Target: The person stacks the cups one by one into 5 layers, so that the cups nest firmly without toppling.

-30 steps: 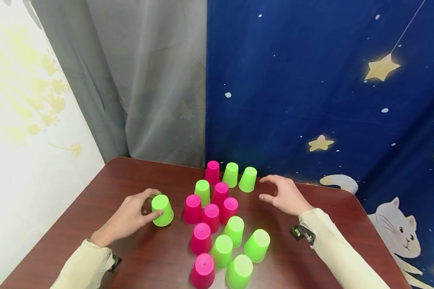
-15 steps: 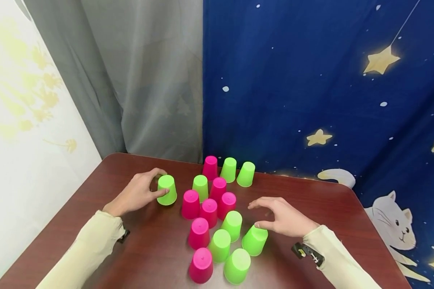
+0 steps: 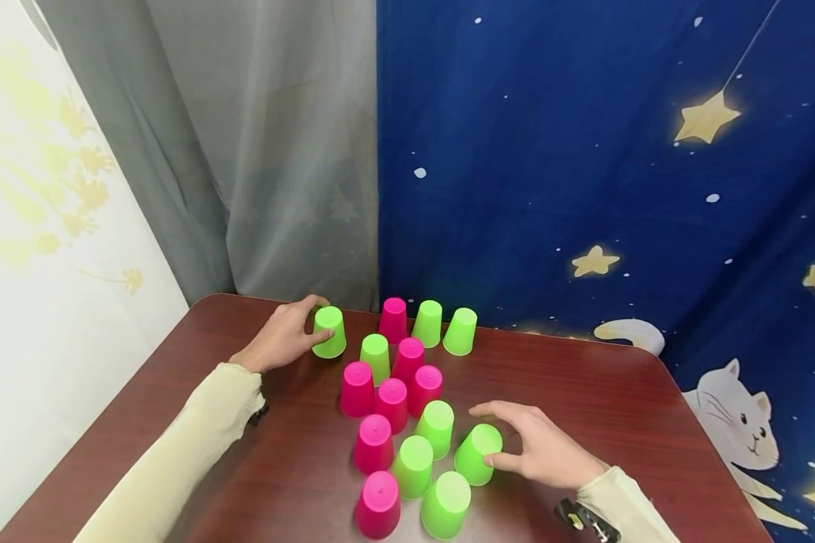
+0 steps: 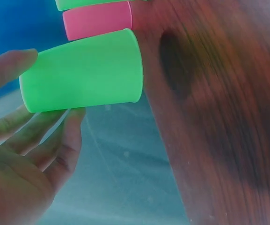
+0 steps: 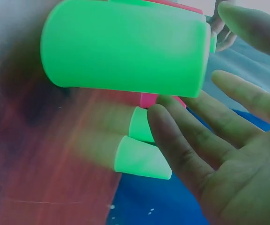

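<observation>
Left hand [image 3: 281,335] has carried its green cup [image 3: 329,332] toward the back of the counter [image 3: 570,377]. A second ago the cup was well forward, off to the left of the middle cups; now it's level with the back row, left of the back-row pink cup [image 3: 393,323], visible gap between. Cup is mouth down, thumb on the near side, other fingers round the far side: clamped on it. Can't tell if the rim touches the counter.

Right hand [image 3: 543,445] has dropped from beside the back-row end green cup [image 3: 460,332] to the outer green cup [image 3: 478,455] near the front right. Thumb and fingers spread apart about that cup, not clamped. Thumb overlaps it in the head view; contact not clear. Outer cup stands mouth down, same spot relative to its neighbours as before.

Rest of the layout unchanged: pink and green cups mouth down in the middle, back row reading pink, green, green. Head view has shifted slightly; grey and blue curtains behind.
</observation>
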A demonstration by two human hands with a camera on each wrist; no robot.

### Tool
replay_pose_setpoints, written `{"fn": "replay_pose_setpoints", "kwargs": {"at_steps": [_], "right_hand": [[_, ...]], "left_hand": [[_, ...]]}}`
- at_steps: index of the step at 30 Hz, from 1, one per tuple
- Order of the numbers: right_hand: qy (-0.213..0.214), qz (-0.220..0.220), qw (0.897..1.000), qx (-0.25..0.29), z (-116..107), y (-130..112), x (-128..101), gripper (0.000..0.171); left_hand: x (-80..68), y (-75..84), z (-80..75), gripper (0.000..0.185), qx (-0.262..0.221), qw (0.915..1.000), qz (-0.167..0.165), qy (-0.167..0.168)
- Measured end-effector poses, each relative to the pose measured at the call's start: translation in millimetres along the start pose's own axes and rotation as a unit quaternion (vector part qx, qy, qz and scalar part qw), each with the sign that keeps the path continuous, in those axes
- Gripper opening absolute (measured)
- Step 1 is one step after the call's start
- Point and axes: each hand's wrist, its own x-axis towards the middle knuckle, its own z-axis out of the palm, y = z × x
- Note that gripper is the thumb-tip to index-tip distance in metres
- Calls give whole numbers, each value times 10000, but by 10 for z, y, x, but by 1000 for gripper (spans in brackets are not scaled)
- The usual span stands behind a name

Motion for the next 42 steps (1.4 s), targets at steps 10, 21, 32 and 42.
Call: {"fn": "replay_pose_setpoints", "kwargs": {"at_steps": [10, 21, 32, 42], "right_hand": [[687, -100, 9945, 781, 239, 65, -104, 61], [1069, -40, 9882, 1099, 391, 99, -154, 55], [1316, 44, 9859, 1034, 400, 102, -191, 53], [1362, 4, 9833, 1209, 442, 142, -207, 50]], "left_hand": [[318, 37, 155, 52, -213, 9995, -220, -59], [580, 47, 243, 52, 34, 9990, -356, -273], [754, 157, 400, 51, 142, 9957, -521, -756], [790, 174, 441, 50, 208, 9946, -580, -832]]}}
